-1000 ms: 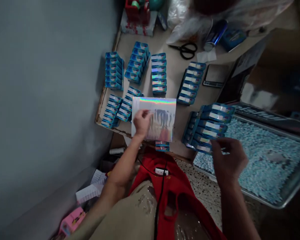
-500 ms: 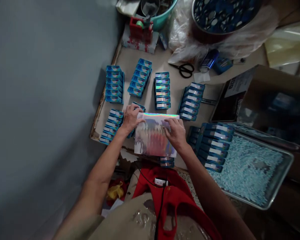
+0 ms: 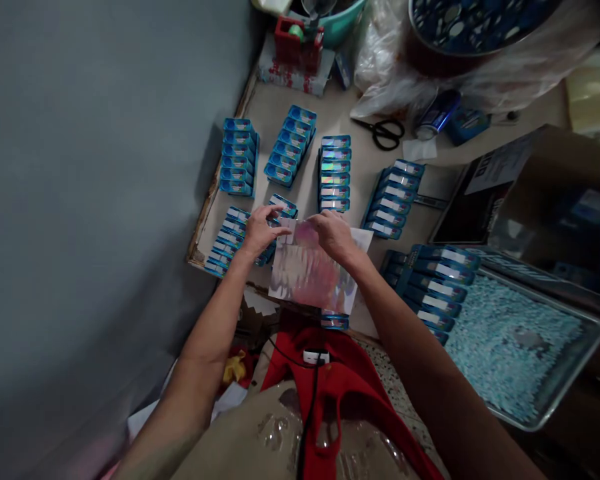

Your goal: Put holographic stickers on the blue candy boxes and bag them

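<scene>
Shiny sheet (image 3: pixel 313 267), silvery with pinkish reflections, sits front and centre at the near edge of the bench (image 3: pixel 357 150), between the wearer and the rows of packs. Change: right hand (image 3: pixel 335 235) was off by the right-hand packs a second ago, then came to the sheet's upper right, and has now slid inward to about the middle of the upper edge. Sheet has turned a bit, right end of its lower edge now lower than the left. So both hands are now working the same edge, close together, with the lower part left free. Left hand (image 3: pixel 263 233) is at the upper left corner, thumb and fingers spread with a gap between them, not clenched. Right fingertips are bunched over the edge; dim light, can't tell if they pinch it or just press. Sheet extends below both hands, toward the wearer; a few blue packs (image 3: pixel 335 322) peek out past its lower edge. Farther out: short blue stack (image 3: pixel 283 205) just behind the left hand, rainbow-glinting row (image 3: pixel 335 173) beyond the right hand, fanned row (image 3: pixel 435 290) near the right forearm, then metal tray (image 3: pixel 597 337) and scissors (image 3: pixel 387 135).
</scene>
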A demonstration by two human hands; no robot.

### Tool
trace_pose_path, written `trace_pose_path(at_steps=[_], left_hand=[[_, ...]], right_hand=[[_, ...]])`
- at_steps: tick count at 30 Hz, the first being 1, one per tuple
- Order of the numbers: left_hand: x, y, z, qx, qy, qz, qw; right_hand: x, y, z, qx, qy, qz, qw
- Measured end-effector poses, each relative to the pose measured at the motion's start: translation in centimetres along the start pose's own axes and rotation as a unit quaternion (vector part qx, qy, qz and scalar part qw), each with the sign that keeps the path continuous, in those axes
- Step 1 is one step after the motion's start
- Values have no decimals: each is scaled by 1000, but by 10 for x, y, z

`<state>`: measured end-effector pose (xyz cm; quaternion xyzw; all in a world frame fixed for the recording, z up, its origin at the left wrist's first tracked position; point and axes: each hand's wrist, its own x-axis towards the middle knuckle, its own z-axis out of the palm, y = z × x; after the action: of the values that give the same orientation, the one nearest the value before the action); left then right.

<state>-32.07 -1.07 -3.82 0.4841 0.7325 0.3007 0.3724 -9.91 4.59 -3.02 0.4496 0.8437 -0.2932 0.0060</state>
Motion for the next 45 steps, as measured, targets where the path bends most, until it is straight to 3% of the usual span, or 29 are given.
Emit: trace_pose_path(at_steps=[3, 5, 10, 15, 19, 24, 29, 32, 35, 37, 39, 41, 45], left_hand=[[-11, 11, 2, -147, -75, -41, 985], [-19, 21, 7, -212, -93, -57, 971], [-33, 47, 25, -283, 20, -105, 953], [-38, 59, 36, -286, 77, -149, 944], [-41, 53, 45, -235, 152, -167, 946], [-44, 40, 45, -198, 157, -182, 950], [-34, 25, 38, -203, 140, -178, 953], [-26, 10, 42, -221, 158, -192, 943], [-24, 2, 43, -193, 149, -194, 950], [-23, 6, 37, -114, 136, -173, 969], [-14, 15, 25, 3, 153, -131, 980], [10, 26, 12, 91, 179, -76, 977], [101, 31, -3, 93, 163, 19, 982]], right_hand=[[-8, 6, -13, 69, 0, -27, 997], [-9, 7, -20, 88, 4, -36, 995], [-8, -6, -32, 21, 59, -37, 997], [-12, -31, -18, 10, 74, -35, 997], [-19, -48, 7, 17, 86, -45, 995], [-36, -59, 17, -18, 54, -43, 997], [-46, -59, 1, -26, 98, -47, 994], [-53, -59, -10, -16, 145, -92, 985], [-62, -64, -27, 47, 187, -131, 973], [-66, -68, -43, 122, 202, -119, 965], [-62, -70, -63, 199, 204, -76, 956], [-47, -69, -82, 264, 211, -14, 941], [7, -60, -108, 356, 247, 84, 897]])
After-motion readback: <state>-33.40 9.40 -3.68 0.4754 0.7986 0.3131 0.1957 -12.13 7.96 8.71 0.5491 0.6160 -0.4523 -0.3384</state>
